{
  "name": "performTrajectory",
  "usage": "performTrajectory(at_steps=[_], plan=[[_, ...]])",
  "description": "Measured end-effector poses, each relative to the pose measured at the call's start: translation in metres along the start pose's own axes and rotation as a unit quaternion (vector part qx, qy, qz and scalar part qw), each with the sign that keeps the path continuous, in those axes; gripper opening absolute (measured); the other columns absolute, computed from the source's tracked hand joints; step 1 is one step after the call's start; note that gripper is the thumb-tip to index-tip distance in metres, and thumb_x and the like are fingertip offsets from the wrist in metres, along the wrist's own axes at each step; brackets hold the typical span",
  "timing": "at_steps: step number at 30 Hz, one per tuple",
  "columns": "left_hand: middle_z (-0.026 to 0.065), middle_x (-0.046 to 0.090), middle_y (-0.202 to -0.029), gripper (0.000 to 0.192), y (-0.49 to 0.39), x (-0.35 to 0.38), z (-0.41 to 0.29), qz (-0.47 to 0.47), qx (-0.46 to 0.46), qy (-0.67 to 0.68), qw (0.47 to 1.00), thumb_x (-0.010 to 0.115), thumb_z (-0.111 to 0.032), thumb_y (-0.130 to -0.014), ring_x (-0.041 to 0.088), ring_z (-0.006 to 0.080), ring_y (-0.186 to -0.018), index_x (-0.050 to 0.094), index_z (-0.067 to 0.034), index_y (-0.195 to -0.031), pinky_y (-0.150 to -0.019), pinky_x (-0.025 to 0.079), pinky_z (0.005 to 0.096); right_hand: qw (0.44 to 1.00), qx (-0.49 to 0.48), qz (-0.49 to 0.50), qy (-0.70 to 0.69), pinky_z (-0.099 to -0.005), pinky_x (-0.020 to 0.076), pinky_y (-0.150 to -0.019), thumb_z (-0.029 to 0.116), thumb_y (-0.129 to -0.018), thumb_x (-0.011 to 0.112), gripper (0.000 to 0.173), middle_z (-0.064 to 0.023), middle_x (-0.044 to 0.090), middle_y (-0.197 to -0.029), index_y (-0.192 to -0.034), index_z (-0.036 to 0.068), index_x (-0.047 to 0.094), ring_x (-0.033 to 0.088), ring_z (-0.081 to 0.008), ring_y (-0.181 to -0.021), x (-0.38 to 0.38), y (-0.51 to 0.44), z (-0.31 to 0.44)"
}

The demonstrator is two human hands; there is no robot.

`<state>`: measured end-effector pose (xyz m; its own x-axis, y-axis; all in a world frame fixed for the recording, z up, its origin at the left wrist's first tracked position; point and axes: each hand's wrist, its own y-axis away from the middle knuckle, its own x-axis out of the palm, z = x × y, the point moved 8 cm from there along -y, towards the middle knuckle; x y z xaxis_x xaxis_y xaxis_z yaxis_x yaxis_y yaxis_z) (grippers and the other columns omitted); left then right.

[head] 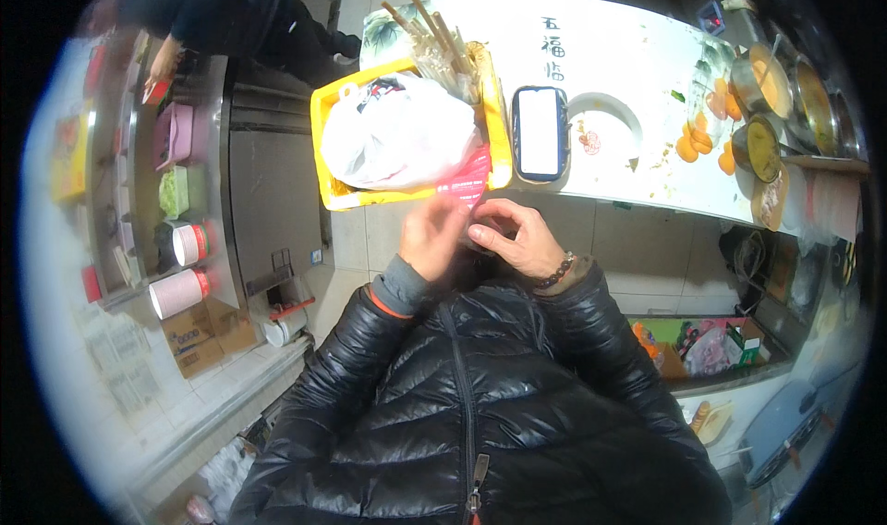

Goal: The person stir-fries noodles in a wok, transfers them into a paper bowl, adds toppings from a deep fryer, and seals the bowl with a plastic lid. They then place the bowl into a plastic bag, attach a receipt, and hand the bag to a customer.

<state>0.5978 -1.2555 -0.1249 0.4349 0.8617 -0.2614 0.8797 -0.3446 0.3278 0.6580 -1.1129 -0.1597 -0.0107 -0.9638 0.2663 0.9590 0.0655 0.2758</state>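
Note:
A red printed packet rises from between my hands, its lower end partly hidden by the fingers. My left hand is blurred, with its fingers closed at the packet's lower edge. With thumb and forefinger, my right hand pinches the packet's lower corner; a beaded bracelet circles that wrist. Just beyond the packet is a yellow plastic basket holding a tied white plastic bag and several wrapped chopsticks. A smartphone with a lit screen lies right of the basket.
The white table bears a white plate with food scraps, orange fruit or yolks, and metal bowls. At left, a steel counter carries stacked paper cups. Another person's hand holds a red item there.

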Motion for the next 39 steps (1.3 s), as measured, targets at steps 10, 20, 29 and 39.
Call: performTrajectory(at_steps=[10, 20, 29, 39], plan=[[-0.0042, 0.054, -0.071, 0.019, -0.001, 0.004, 0.007, 0.048, -0.141, 0.170, 0.974, 0.068, -0.021, -0.102, 0.039, 0.0032, -0.052, 0.066, -0.002, -0.100, -0.045, 0.029, 0.0210, 0.997, 0.039, -0.027, -0.058, -0.0302, 0.0562, -0.087, 0.003, -0.097, 0.066, 0.021, -0.0148, 0.074, -0.101, -0.114, -0.009, 0.065, 0.073, -0.0195, -0.100, 0.007, -0.002, -0.010], [-0.0040, 0.052, -0.069, 0.022, -0.001, 0.000, 0.015, 0.057, -0.187, 0.187, 0.963, 0.067, -0.021, -0.102, 0.037, 0.0042, -0.051, 0.066, 0.000, -0.099, -0.045, 0.029, 0.0217, 0.996, 0.021, -0.043, -0.070, -0.0295, 0.0552, -0.087, 0.005, -0.098, 0.063, 0.024, -0.0133, 0.075, -0.098, -0.118, -0.009, 0.064, 0.071, -0.0168, -0.096, 0.010, 0.000, -0.016], [-0.0035, 0.063, -0.078, 0.019, -0.002, 0.000, 0.000, 0.042, -0.095, 0.065, 0.992, 0.073, -0.019, -0.098, 0.047, 0.0014, -0.058, 0.069, -0.002, -0.102, -0.050, 0.035, 0.0196, 0.995, 0.000, -0.094, -0.032, -0.0303, 0.0560, -0.083, 0.006, -0.099, 0.063, 0.019, -0.0112, 0.075, -0.096, -0.112, -0.006, 0.068, 0.072, -0.0159, -0.091, 0.014, 0.002, -0.006], [0.0028, 0.071, -0.089, 0.020, -0.009, 0.003, -0.017, 0.079, 0.041, -0.134, 0.987, 0.075, -0.015, -0.095, 0.064, 0.0072, -0.076, 0.068, 0.001, -0.106, -0.070, 0.053, 0.0231, 0.979, -0.069, -0.134, 0.137, -0.0349, 0.0572, -0.079, 0.004, -0.093, 0.061, 0.019, -0.0196, 0.074, -0.092, -0.108, -0.004, 0.067, 0.075, -0.0254, -0.088, 0.011, 0.007, 0.018]])
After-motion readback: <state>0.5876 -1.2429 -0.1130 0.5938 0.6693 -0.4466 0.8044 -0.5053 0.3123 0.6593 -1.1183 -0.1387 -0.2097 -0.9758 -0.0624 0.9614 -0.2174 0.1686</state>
